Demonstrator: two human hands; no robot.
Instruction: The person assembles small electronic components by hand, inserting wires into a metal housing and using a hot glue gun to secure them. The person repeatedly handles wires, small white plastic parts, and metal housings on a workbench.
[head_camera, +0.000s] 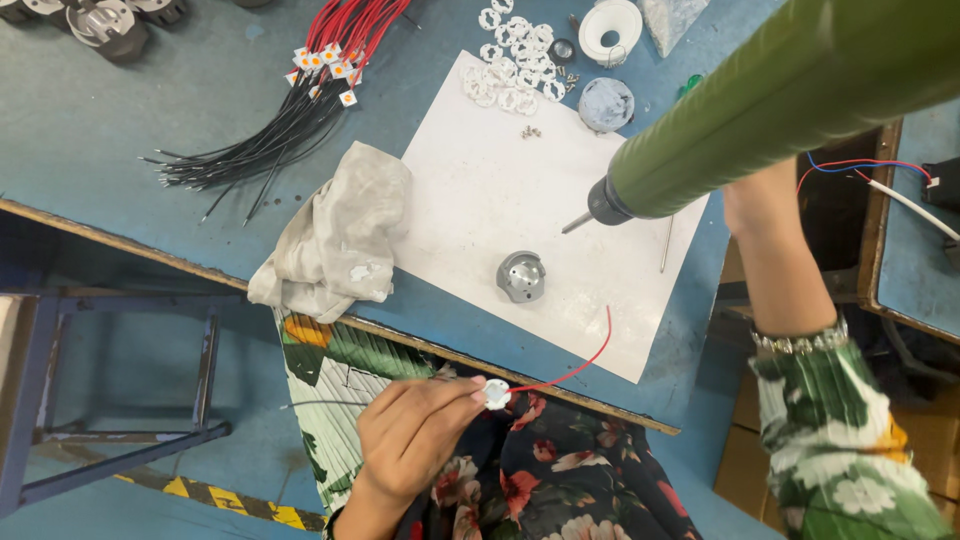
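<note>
Head view: the left hand is pinching a small white disc with red wire over the lap, fingers together; the raised right hand is gripping a green screwdriver, its fingers hidden.

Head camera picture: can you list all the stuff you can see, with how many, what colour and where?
Wire bundle: many, red and black, table top left.
Cloth: one, grey, table edge.
Paper sheet: one, white, table middle.
Metal housing: one, silver, on the paper.
Plastic rings: many, white, paper's top edge.
Electric screwdriver: one, green, above the paper.
Small white disc: one, red lead attached.
Left hand: pinching the disc.
Right hand: on the screwdriver, mostly hidden.
</note>
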